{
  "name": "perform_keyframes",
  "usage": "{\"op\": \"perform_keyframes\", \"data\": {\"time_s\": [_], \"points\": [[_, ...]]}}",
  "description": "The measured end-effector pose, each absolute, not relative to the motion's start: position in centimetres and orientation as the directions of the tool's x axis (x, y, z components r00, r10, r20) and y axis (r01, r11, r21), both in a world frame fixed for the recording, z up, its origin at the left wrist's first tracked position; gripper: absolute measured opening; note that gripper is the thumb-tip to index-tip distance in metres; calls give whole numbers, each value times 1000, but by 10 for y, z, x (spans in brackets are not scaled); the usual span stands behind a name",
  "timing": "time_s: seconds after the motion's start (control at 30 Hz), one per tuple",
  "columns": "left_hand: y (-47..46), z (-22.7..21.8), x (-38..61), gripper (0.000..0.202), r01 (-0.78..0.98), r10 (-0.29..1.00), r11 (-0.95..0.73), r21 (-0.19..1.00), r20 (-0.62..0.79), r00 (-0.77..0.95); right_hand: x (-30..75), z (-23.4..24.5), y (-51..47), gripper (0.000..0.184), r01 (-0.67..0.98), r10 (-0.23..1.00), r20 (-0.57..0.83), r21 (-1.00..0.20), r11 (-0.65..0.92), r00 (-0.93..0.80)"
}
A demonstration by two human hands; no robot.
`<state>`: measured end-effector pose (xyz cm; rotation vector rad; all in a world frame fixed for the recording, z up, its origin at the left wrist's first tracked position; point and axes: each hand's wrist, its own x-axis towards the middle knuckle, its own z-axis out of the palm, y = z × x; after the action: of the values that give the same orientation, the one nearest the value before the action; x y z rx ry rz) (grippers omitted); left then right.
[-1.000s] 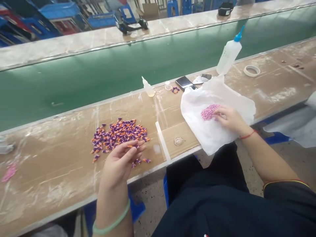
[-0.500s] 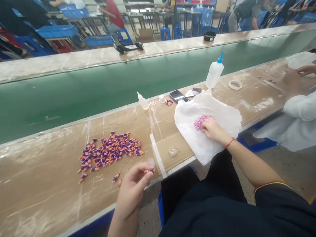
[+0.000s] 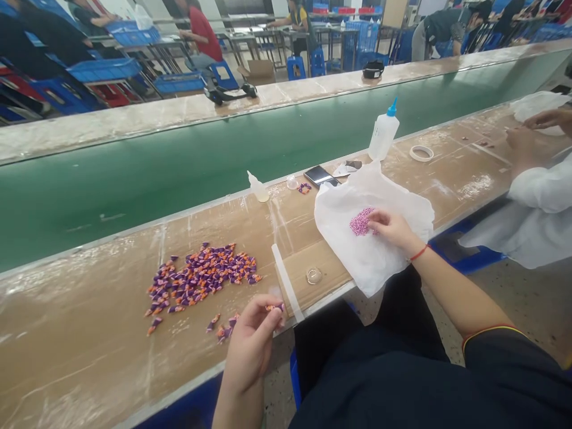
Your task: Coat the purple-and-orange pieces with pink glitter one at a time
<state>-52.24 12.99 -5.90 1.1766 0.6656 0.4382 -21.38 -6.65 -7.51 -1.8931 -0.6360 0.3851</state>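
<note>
My left hand [image 3: 252, 342] hovers near the table's front edge, fingers pinched on one small purple-and-orange piece [image 3: 273, 307]. A spread pile of the same purple-and-orange pieces [image 3: 201, 277] lies on the brown table [image 3: 89, 345] just beyond it, with a few strays closer to the hand. My right hand [image 3: 393, 229] rests on a white plastic bag [image 3: 370, 262], its fingertips closed at a small heap of pink beads [image 3: 360, 220]. Whether a bead sits between those fingers is too small to see.
A small glue bottle [image 3: 258, 187], a phone [image 3: 318, 175], a large squeeze bottle with a blue tip [image 3: 383, 134] and a tape roll [image 3: 420, 153] stand along the table's far edge. A green conveyor belt [image 3: 179, 161] runs behind. Another person's hands [image 3: 531, 134] work at the right.
The view has tilted up and shifted. My left hand drew back from the pile toward the table's front edge with one piece pinched. My right hand stays at the pink beads.
</note>
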Motion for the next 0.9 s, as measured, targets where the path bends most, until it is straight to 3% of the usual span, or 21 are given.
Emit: {"op": "perform_keyframes", "data": {"time_s": [0.47, 0.7, 0.9], "points": [[130, -62, -520, 38, 47, 627, 386, 921, -299, 720, -219, -64, -70, 40, -211, 638, -198, -976, -56, 744], [128, -64, -524, 40, 48, 607, 439, 897, -335, 720, -226, -61, -68, 34, -256, 633, -149, -963, 80, 760], [118, -64, -517, 34, 9, 523, 417, 909, -249, 815, -241, -58, -65, 30, -289, 613, -126, -941, 175, 780]]}}
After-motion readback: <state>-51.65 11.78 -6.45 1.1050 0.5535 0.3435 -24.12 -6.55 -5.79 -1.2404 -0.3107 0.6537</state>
